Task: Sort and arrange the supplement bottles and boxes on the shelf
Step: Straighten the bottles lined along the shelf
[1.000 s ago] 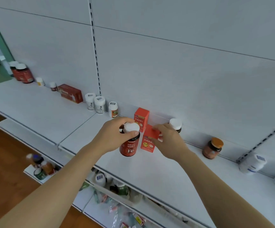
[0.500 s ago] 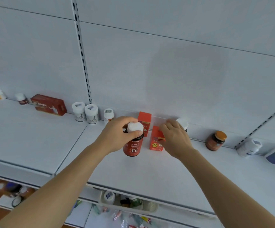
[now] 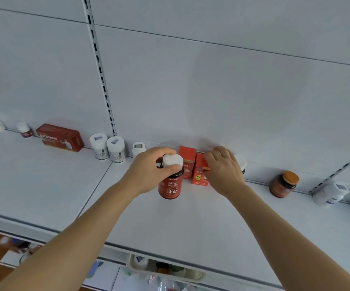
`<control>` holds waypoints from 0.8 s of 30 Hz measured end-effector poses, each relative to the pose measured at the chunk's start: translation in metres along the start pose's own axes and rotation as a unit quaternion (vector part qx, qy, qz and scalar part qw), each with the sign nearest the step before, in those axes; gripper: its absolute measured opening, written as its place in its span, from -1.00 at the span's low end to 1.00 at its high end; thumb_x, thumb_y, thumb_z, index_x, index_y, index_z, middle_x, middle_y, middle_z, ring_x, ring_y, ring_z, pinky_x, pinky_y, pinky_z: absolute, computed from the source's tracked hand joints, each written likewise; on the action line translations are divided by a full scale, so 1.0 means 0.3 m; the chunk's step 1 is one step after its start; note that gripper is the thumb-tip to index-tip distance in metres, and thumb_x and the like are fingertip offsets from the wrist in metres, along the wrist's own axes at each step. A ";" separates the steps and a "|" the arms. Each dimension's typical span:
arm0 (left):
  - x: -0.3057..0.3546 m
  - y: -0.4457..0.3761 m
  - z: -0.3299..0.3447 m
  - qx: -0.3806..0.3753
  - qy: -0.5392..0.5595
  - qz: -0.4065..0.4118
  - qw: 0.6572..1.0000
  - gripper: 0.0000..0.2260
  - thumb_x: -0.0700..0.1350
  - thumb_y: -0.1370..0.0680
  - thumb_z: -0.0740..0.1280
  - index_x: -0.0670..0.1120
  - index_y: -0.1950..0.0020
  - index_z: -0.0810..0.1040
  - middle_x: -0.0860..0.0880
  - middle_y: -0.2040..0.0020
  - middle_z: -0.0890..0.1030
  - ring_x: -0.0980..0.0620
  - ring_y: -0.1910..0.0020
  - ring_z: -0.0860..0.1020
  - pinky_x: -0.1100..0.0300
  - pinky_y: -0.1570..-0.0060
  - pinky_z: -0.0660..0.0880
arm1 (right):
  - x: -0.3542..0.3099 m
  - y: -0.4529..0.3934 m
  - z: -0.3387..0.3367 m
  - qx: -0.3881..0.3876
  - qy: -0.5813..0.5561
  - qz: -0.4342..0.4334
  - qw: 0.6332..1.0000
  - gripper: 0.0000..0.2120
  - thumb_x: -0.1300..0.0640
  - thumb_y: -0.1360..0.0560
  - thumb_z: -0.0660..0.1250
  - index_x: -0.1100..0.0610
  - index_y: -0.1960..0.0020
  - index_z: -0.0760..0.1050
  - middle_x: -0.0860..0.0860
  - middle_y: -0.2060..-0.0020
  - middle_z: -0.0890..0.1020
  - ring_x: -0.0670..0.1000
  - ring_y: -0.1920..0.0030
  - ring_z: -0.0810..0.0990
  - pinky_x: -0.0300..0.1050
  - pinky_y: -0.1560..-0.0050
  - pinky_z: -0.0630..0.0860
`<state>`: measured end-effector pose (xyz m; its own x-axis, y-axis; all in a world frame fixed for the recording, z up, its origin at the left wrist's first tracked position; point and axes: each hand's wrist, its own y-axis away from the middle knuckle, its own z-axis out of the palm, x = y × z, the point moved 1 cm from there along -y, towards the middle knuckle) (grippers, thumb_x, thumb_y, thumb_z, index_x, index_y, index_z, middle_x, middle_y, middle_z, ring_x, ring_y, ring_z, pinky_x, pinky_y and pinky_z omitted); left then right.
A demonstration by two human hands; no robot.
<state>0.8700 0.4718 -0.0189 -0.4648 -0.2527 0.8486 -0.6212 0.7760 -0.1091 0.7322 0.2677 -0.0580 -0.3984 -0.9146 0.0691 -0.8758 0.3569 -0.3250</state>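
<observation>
My left hand (image 3: pixel 149 169) grips a red bottle marked "Fe" (image 3: pixel 171 185) by its white cap, just above the white shelf (image 3: pixel 191 223). To its right, my right hand (image 3: pixel 224 171) holds the top of a small red box with a yellow cartoon face (image 3: pixel 199 177), standing near the shelf's back wall. A second, taller red box (image 3: pixel 187 162) stands right behind, between the two hands. A white-capped bottle (image 3: pixel 241 162) is mostly hidden behind my right hand.
Along the back wall stand two white bottles (image 3: pixel 108 149), a small white bottle (image 3: pixel 139 148), a long red box (image 3: pixel 61 137), two small bottles at far left (image 3: pixel 24 129), an orange-lidded jar (image 3: pixel 284 183) and white bottles at far right (image 3: pixel 330 193). A lower shelf holds more products (image 3: pixel 159 267).
The view has swung right and closer. My right hand has carried the small red box back toward the wall beside the taller box. The Fe bottle stays in my left hand.
</observation>
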 end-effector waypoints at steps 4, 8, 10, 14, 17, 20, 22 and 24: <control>-0.005 -0.011 0.002 0.000 0.001 0.002 1.000 -0.69 0.09 -0.44 0.49 0.23 -0.15 0.55 0.22 -0.18 0.58 0.24 -0.14 0.55 0.29 -0.13 0.49 | 0.000 0.000 0.012 0.020 0.021 -0.007 1.000 -0.69 0.12 -0.33 0.50 0.15 -0.03 0.56 0.06 -0.06 0.61 0.20 -0.22 0.49 0.08 -0.20 0.43; -0.007 -0.018 0.003 -0.001 -0.005 0.000 1.000 -0.67 0.10 -0.45 0.49 0.21 -0.19 0.56 0.24 -0.18 0.57 0.25 -0.14 0.55 0.32 -0.10 0.47 | -0.009 -0.003 0.021 0.017 0.058 -0.010 0.998 -0.68 0.15 -0.28 0.49 0.14 0.01 0.52 0.06 0.03 0.57 0.19 -0.10 0.50 0.05 -0.05 0.43; -0.004 -0.023 0.004 -0.001 -0.003 0.000 1.000 -0.67 0.09 -0.45 0.49 0.20 -0.19 0.56 0.24 -0.18 0.57 0.25 -0.14 0.54 0.32 -0.10 0.46 | -0.009 -0.006 0.028 0.016 0.069 -0.012 0.997 -0.66 0.11 -0.28 0.51 0.15 0.00 0.51 0.06 0.06 0.56 0.18 -0.06 0.50 0.05 -0.03 0.41; 0.001 -0.029 0.000 0.002 -0.005 0.003 1.000 -0.68 0.08 -0.45 0.49 0.22 -0.17 0.55 0.24 -0.16 0.57 0.28 -0.13 0.53 0.44 -0.04 0.41 | -0.015 -0.020 0.036 0.018 0.083 -0.008 0.996 -0.68 0.11 -0.28 0.51 0.16 0.05 0.49 0.08 0.11 0.54 0.19 -0.01 0.49 0.07 0.01 0.40; 0.000 -0.033 -0.004 0.007 -0.011 0.006 1.000 -0.68 0.08 -0.45 0.49 0.19 -0.18 0.56 0.24 -0.15 0.57 0.29 -0.14 0.52 0.47 -0.02 0.39 | -0.019 -0.022 0.045 0.025 0.085 -0.014 0.996 -0.71 0.16 -0.28 0.50 0.16 0.07 0.47 0.08 0.12 0.53 0.20 0.00 0.49 0.08 0.03 0.42; 0.001 -0.035 -0.004 0.008 -0.008 0.006 1.000 -0.70 0.07 -0.46 0.49 0.22 -0.16 0.55 0.24 -0.14 0.57 0.29 -0.14 0.52 0.41 -0.05 0.41 | -0.016 -0.018 0.048 0.027 0.084 -0.014 0.996 -0.71 0.16 -0.30 0.49 0.16 0.06 0.47 0.08 0.11 0.53 0.19 0.00 0.49 0.07 0.03 0.41; 0.002 -0.036 -0.005 0.008 -0.007 0.006 1.000 -0.72 0.07 -0.46 0.49 0.26 -0.13 0.54 0.25 -0.14 0.57 0.30 -0.13 0.52 0.43 -0.02 0.40 | -0.017 -0.015 0.040 0.018 0.080 -0.008 0.997 -0.70 0.14 -0.31 0.49 0.15 0.02 0.48 0.08 0.08 0.54 0.18 -0.02 0.48 0.07 0.01 0.41; -0.001 -0.035 -0.009 0.011 -0.013 0.001 1.000 -0.71 0.08 -0.46 0.48 0.25 -0.15 0.54 0.25 -0.15 0.57 0.29 -0.13 0.52 0.44 -0.01 0.40 | -0.022 -0.012 0.023 0.007 0.070 -0.003 0.998 -0.63 0.04 -0.32 0.49 0.15 -0.04 0.50 0.07 0.04 0.55 0.17 -0.06 0.48 0.06 -0.02 0.42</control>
<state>0.8782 0.4653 -0.0165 -0.4821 -0.2657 0.8349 -0.6334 0.7641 -0.1225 0.7401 0.2712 -0.0638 -0.4283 -0.8808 0.2020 -0.8748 0.3481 -0.3369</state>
